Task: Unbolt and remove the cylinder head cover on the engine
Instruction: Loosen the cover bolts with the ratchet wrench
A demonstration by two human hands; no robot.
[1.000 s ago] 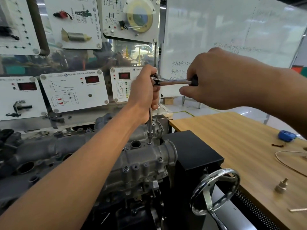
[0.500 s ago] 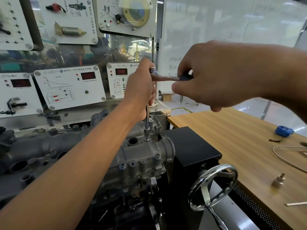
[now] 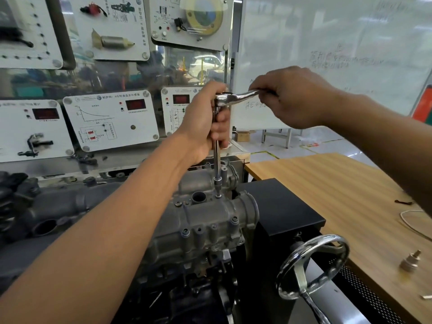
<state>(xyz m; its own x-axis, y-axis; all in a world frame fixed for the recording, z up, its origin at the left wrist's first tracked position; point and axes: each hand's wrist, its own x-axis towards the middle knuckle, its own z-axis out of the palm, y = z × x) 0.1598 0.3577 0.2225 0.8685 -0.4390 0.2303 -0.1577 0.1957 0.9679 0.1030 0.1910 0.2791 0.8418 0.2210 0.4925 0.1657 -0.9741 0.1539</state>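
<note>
The grey cylinder head cover [image 3: 205,220] sits on the engine on a black stand, in the middle of the view. A chrome ratchet [image 3: 236,97] with a long upright extension bar [image 3: 217,160] stands on a bolt [image 3: 218,195] at the cover's far right end. My left hand [image 3: 205,122] grips the top of the extension just under the ratchet head. The ratchet's handle points right, and my right hand [image 3: 292,97] holds it; most of the handle is hidden in that hand.
A chrome handwheel [image 3: 313,265] sticks out from the stand at lower right. The wooden table [image 3: 327,188] on the right carries a brass fitting [image 3: 409,261] and a thin cable [image 3: 411,218]. Instrument panels [image 3: 109,120] stand behind the engine, and a whiteboard [image 3: 327,43] is at the back right.
My right hand has swung the ratchet handle away from me, toward the right and back. My left hand stays on the extension. The camera has tilted slightly.
</note>
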